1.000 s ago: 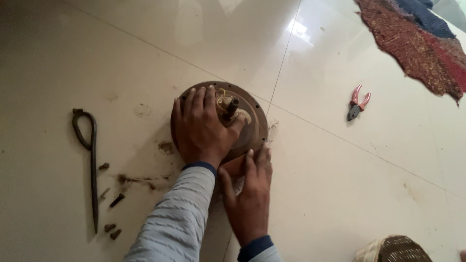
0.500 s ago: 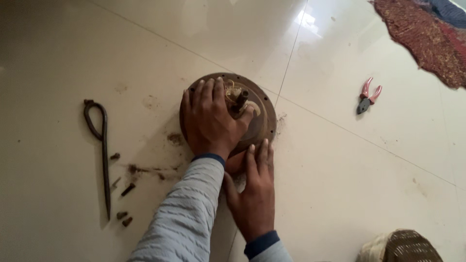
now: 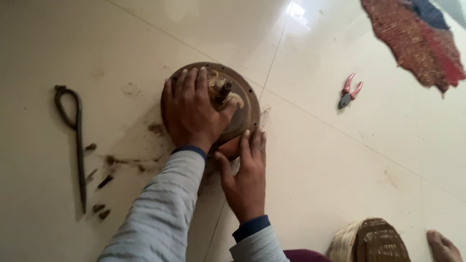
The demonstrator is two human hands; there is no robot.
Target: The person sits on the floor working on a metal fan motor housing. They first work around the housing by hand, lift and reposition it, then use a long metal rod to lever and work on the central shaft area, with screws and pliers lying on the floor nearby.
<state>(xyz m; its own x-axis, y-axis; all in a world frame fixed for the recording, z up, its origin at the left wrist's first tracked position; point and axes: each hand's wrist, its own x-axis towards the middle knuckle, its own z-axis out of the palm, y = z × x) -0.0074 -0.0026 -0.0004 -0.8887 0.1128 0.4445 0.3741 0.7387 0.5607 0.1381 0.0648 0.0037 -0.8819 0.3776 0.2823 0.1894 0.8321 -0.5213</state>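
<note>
Round brown rusty metal motor housing (image 3: 242, 104) lies flat on the pale tiled floor (image 3: 340, 170), well left of the red-handled pliers (image 3: 349, 91). Judged heavy, rigid, greasy; the rim gives the safest purchase. Left hand (image 3: 191, 111) spread wide, palm pressing its top beside the centre shaft. Right hand (image 3: 247, 177) fingers extended, touching the near edge, not closed

Round, rusty-brown metal motor housing (image 3: 242, 104): flat on cream floor tile, bolt holes around rim, short central shaft (image 3: 224, 91) upright, pale wires beside shaft.
</note>
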